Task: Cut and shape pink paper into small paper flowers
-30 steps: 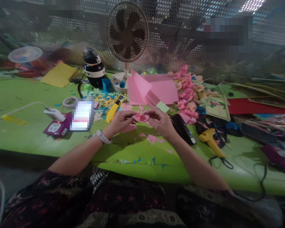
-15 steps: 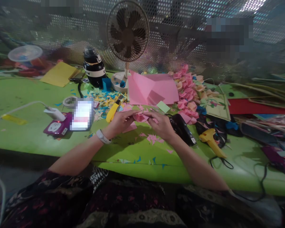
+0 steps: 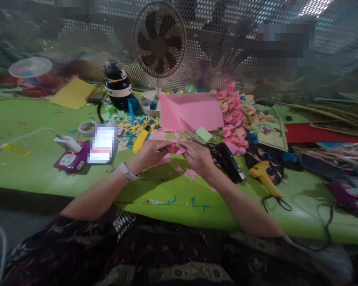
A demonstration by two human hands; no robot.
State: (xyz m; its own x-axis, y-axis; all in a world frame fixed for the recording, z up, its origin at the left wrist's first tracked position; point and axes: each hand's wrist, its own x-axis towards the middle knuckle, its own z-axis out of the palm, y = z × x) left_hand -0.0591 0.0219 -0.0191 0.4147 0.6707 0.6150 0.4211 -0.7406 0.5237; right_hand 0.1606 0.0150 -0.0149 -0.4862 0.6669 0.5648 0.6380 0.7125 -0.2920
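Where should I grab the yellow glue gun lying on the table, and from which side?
Take the yellow glue gun by its long handle, which slants toward the table's near edge, coming from above. It lies flat on the green table, right of the right hand. Its cord loops off the handle's end, so close your grip above that.

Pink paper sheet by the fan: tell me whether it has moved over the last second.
Yes. The pink paper sheet had a flap raised beside the fan base; that flap now lies flat, while the sheet keeps its place.
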